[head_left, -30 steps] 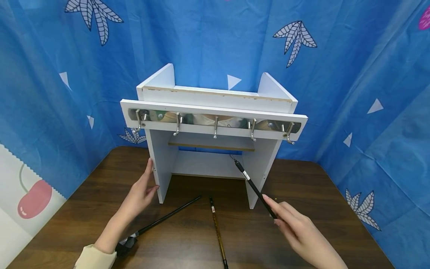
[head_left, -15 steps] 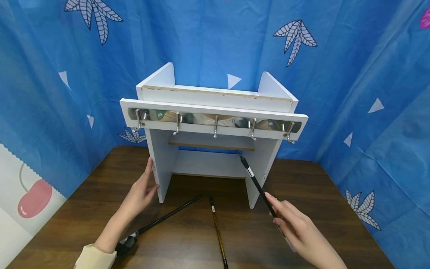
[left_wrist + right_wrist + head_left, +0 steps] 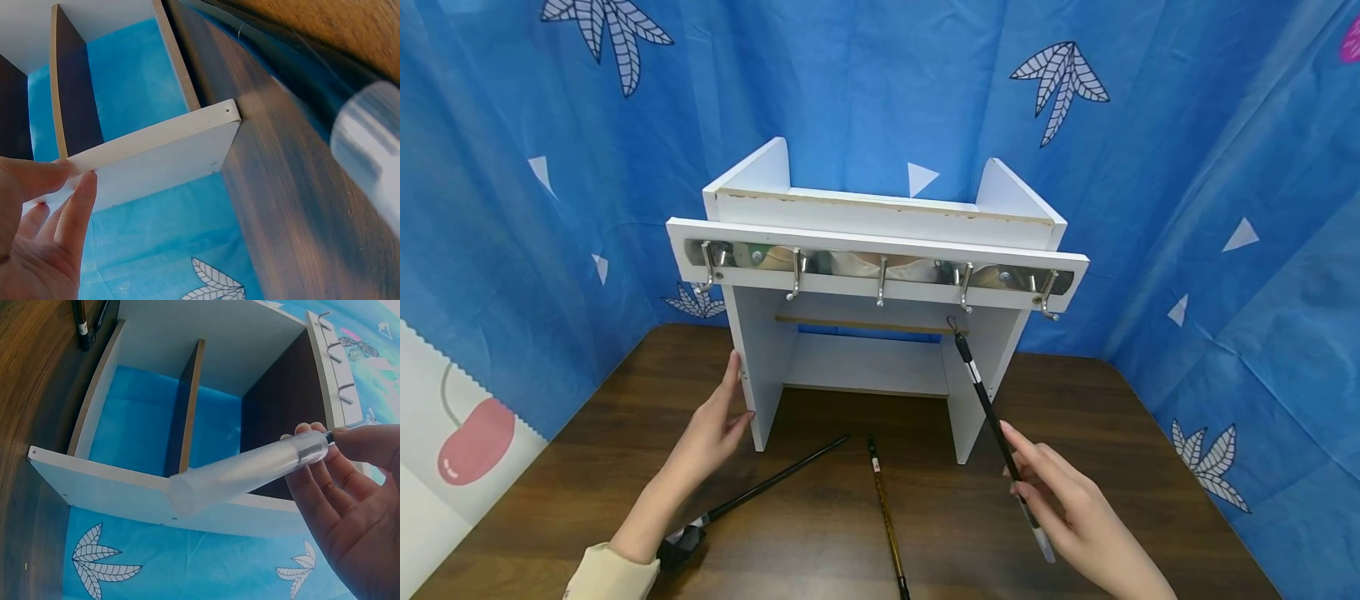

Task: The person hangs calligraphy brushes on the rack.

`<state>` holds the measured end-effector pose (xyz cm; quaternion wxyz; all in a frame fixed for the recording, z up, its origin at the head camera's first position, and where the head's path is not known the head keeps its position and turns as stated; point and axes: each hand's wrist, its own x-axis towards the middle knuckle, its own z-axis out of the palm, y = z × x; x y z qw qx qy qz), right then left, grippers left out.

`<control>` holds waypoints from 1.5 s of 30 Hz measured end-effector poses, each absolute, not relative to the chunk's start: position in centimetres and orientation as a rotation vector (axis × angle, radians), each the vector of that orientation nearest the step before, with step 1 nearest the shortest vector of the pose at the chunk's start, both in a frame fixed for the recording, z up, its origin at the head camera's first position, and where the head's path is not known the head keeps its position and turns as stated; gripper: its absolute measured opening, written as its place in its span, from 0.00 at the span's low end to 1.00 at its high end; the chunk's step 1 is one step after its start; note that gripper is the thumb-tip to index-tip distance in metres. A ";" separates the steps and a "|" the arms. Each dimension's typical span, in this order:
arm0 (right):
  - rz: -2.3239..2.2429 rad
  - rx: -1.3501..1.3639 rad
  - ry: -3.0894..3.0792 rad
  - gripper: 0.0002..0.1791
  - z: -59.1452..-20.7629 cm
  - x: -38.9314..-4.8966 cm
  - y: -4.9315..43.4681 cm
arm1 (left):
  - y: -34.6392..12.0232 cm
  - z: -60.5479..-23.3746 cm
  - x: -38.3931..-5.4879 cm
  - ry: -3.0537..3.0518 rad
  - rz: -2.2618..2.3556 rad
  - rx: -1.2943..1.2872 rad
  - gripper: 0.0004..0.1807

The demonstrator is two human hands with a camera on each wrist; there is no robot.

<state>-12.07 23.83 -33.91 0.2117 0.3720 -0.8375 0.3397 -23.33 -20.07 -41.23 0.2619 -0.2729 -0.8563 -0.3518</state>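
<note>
My right hand (image 3: 1060,500) pinches a black calligraphy brush (image 3: 987,407) between thumb and fingers. Its thin hanging loop (image 3: 952,323) points up, just below and left of the fourth hook (image 3: 966,290) on the rack. A translucent cap (image 3: 247,469) covers the brush's lower end. The white shelf unit (image 3: 872,208) stands upright, with a metal hook rail (image 3: 842,265) across its front. My left hand (image 3: 706,433) touches the front edge of the left side panel (image 3: 169,144) with its thumb and fingertips, the fingers fairly straight.
On the brown wooden table (image 3: 820,550) lie a second black brush (image 3: 778,477), its capped end near my left forearm, and a brown patterned brush (image 3: 886,512). A blue curtain (image 3: 880,92) with leaf prints hangs behind and on both sides.
The held brush has moved right and up, its loop rising from inside the shelf opening to near the fourth hook. More of its capped end shows below my right hand. The left hand stays put.
</note>
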 end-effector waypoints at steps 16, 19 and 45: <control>0.979 0.995 -2.328 0.44 -33.8 -12.1 23.9 | -20.0 -41.2 -23.2 -2.315 -0.958 -0.742 0.59; 0.979 0.982 -2.319 0.46 -33.8 -12.1 23.9 | -20.0 -41.1 -23.2 -2.318 -0.962 -0.744 0.59; 1.058 1.006 -2.376 0.44 -34.0 -12.5 23.6 | -20.0 -41.1 -23.2 -2.322 -0.959 -0.734 0.58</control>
